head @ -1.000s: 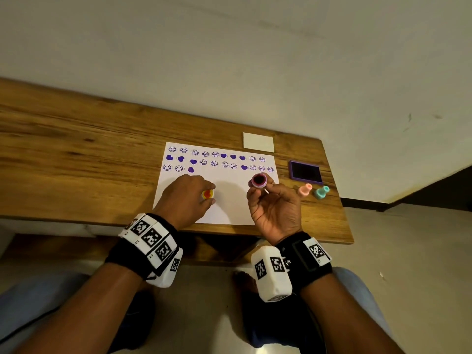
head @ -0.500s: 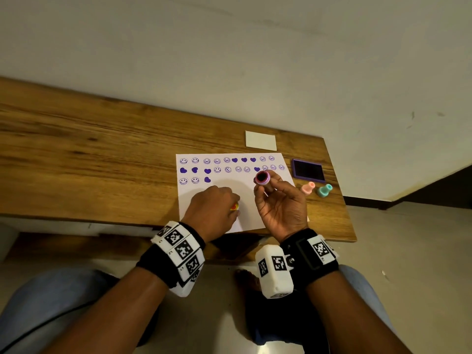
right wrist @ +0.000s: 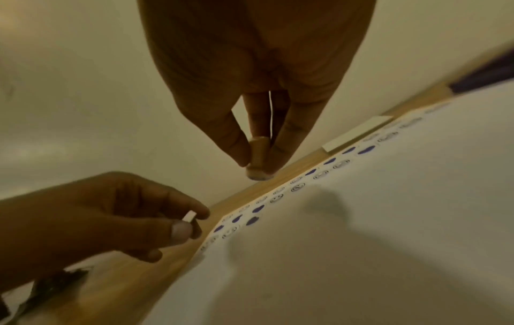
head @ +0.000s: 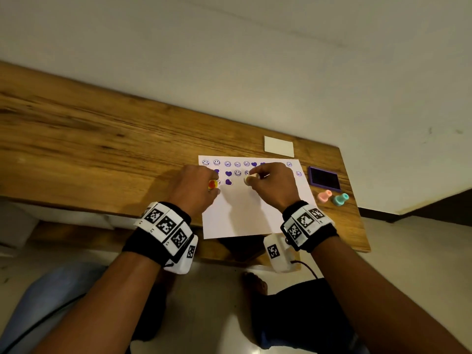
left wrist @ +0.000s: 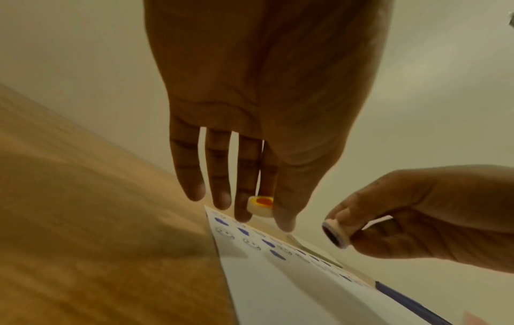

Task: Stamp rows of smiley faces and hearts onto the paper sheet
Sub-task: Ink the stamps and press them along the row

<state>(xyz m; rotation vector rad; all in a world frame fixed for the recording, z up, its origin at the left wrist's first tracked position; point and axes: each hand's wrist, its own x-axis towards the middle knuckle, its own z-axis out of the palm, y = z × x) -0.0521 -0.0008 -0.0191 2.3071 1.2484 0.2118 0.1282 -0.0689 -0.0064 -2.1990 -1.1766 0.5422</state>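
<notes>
The white paper sheet (head: 250, 215) lies on the wooden table (head: 89, 139), with purple smileys and hearts in two full rows and the start of a third. My right hand (head: 251, 178) pinches a pale round stamp (head: 247, 180) face down just above the third row, right of the last heart (head: 228, 182). In the right wrist view this stamp (right wrist: 258, 158) hangs above the paper (right wrist: 389, 241), its shadow apart from it. My left hand (head: 214, 187) holds a yellow-and-orange stamp (head: 212, 184) at the sheet's left edge. That stamp (left wrist: 260, 206) sits between the fingertips and thumb.
A purple ink pad (head: 324, 178) lies right of the sheet. A pink stamp (head: 324, 195) and a teal stamp (head: 341, 199) stand near the table's right front corner. A small white card (head: 279, 146) lies behind the sheet. A plain wall rises behind the table.
My right hand has turned from palm up to palm down and carried its stamp down to the third row. My left hand has moved up to the sheet's left edge.
</notes>
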